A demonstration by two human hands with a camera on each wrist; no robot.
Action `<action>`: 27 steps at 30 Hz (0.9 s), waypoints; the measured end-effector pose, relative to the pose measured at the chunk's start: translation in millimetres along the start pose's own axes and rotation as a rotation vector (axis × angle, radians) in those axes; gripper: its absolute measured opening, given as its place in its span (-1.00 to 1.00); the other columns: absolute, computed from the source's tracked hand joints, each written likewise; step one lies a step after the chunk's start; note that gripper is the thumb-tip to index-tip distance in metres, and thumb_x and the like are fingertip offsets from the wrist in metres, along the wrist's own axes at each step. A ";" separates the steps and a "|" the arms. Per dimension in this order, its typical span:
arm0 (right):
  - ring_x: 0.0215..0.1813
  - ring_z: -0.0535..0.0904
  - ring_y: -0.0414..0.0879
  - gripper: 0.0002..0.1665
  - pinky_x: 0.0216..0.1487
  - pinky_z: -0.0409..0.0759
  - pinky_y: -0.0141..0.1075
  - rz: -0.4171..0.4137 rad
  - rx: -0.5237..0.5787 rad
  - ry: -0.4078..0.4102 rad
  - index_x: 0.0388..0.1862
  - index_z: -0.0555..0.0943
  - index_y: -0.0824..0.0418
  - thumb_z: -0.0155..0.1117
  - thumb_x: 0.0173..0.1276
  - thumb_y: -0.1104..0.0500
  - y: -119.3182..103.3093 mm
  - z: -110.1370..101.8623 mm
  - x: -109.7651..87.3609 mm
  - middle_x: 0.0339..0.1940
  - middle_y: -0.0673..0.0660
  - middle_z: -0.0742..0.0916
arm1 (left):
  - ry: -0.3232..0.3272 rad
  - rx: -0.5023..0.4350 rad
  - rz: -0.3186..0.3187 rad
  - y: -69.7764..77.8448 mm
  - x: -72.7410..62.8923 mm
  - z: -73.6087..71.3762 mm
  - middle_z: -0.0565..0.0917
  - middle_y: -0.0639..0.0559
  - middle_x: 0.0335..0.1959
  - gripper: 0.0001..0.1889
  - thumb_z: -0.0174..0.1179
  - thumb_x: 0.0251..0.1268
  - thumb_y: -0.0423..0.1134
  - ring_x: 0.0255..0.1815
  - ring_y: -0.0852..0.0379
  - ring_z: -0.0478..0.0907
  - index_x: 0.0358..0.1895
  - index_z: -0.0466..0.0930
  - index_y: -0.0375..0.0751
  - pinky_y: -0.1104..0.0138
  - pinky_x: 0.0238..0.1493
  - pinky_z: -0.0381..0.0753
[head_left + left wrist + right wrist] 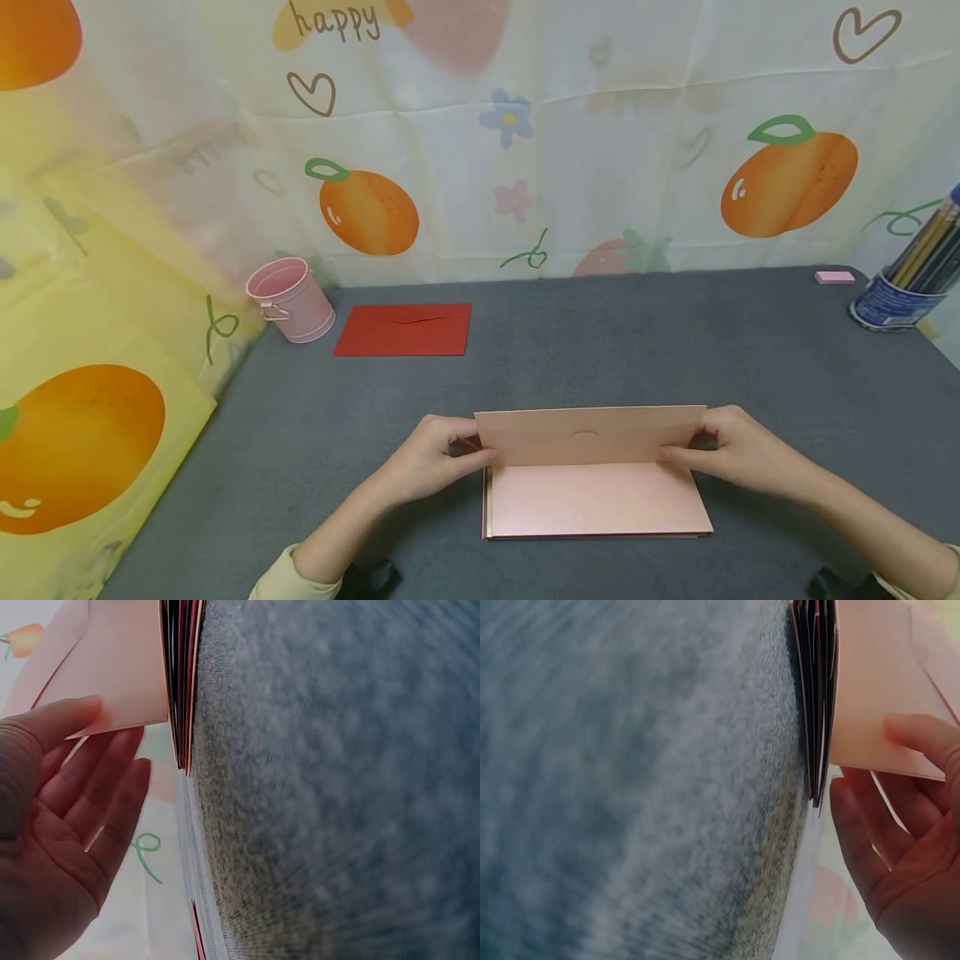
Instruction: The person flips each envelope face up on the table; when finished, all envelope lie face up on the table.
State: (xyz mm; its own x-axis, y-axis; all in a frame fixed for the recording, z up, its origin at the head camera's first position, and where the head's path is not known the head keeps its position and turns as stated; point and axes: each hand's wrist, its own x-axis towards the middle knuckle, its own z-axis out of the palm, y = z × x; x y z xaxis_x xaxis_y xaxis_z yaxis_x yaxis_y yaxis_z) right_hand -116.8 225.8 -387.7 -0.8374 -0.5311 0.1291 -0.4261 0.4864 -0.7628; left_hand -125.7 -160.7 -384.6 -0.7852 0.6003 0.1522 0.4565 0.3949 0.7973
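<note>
A pale pink envelope (540,442) stands raised along the back of a layered paper stack (592,500) with a pink top. My left hand (438,458) pinches its left edge, thumb on the near face and fingers behind. At the opposite edge, my right hand (742,450) grips it in the same way. Both wrist views show a slanted flap line on the envelope (124,667), and its lower edge meeting the stack. Several thin layers, dark, red and pinkish, show at the side of the stack (815,690).
A red envelope (405,331) lies flat at the back left of the grey table (600,350). Beside it stands a small pink bucket (288,300). At the back right are a pink eraser-like block (834,277) and a blue can (892,304) of pencils. A printed curtain (630,167) borders the back.
</note>
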 end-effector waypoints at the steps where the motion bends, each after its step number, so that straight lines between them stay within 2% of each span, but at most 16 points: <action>1: -0.54 0.38 -0.38 -0.93 -0.61 0.36 -0.42 0.001 -0.009 -0.003 -0.40 0.71 0.02 0.41 0.26 0.20 0.5 -0.2 0.0 -0.52 -0.19 0.67 | -0.008 0.003 -0.005 0.0 0.0 -0.1 0.73 0.13 -0.36 -0.95 0.35 0.22 -0.33 -0.34 0.29 0.63 -0.27 0.72 -0.14 0.35 -0.23 0.65; 6: -0.55 0.36 -0.39 -0.88 -0.62 0.34 -0.42 0.010 -0.019 -0.015 -0.46 0.67 0.03 0.42 0.26 0.17 1.1 -2.2 1.7 -0.56 -0.20 0.63 | -0.023 -0.007 -0.015 -3.2 0.2 -1.2 0.74 0.10 -0.34 -0.92 0.35 0.21 -0.35 -0.31 0.28 0.64 -0.25 0.72 -0.12 0.36 -0.19 0.65; 9: -0.46 0.49 -0.36 -0.92 -0.51 0.48 -0.40 0.055 -0.003 -0.015 -0.39 0.68 0.07 0.42 0.26 0.14 1.3 -4.8 6.0 -0.46 -0.14 0.70 | 0.012 -0.026 -0.043 -6.6 2.5 -3.1 0.73 0.11 -0.35 -0.91 0.35 0.21 -0.34 -0.30 0.25 0.65 -0.23 0.73 -0.13 0.35 -0.20 0.65; 13: -0.28 0.63 -0.30 -0.83 -0.30 0.60 -0.37 0.144 0.016 0.022 -0.25 0.70 0.12 0.43 0.26 0.07 3.7 -7.8 16.2 -0.33 -0.07 0.75 | 0.114 -0.047 -0.155 -10.2 9.1 -7.0 0.72 0.09 -0.35 -0.84 0.38 0.19 -0.29 -0.30 0.20 0.65 -0.17 0.72 -0.18 0.35 -0.21 0.64; 18: -0.36 0.65 -0.14 -0.76 -0.31 0.62 -0.29 0.236 0.107 0.071 -0.24 0.65 0.23 0.43 0.25 0.09 8.3 -9.1 32.9 -0.42 0.05 0.73 | 0.272 -0.127 -0.330 -15.4 24.8 -12.2 0.72 0.03 -0.30 -0.70 0.41 0.15 -0.26 -0.29 0.14 0.67 -0.04 0.69 -0.20 0.32 -0.21 0.64; 21: -0.38 0.63 -0.05 -0.67 -0.29 0.63 -0.26 0.286 0.165 0.079 -0.21 0.58 0.30 0.42 0.26 0.06 10.9 -11.0 44.9 -0.44 0.12 0.70 | 0.351 -0.182 -0.378 -21.7 36.2 -15.0 0.71 -0.02 -0.25 -0.63 0.42 0.14 -0.27 -0.28 0.10 0.68 0.05 0.65 -0.20 0.28 -0.18 0.66; 27: -0.31 0.62 -0.02 -0.42 -0.17 0.64 -0.26 0.370 0.200 0.118 0.05 0.49 0.38 0.42 0.26 -0.01 18.9 -14.1 72.6 -0.36 0.16 0.67 | 0.459 -0.263 -0.400 -36.7 58.5 -20.9 0.68 -0.11 -0.17 -0.56 0.40 0.15 -0.31 -0.27 0.05 0.68 0.14 0.60 -0.19 0.22 -0.10 0.67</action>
State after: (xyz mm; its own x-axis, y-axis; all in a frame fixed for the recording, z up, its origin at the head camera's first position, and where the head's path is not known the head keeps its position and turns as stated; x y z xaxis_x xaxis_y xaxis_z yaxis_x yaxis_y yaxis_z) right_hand -190.5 206.2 -383.8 -0.9595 -0.2577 -0.1137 -0.0248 0.4792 -0.8774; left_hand -197.1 -154.6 -392.8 -0.9980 0.0624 0.0016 0.0207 0.3079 0.9512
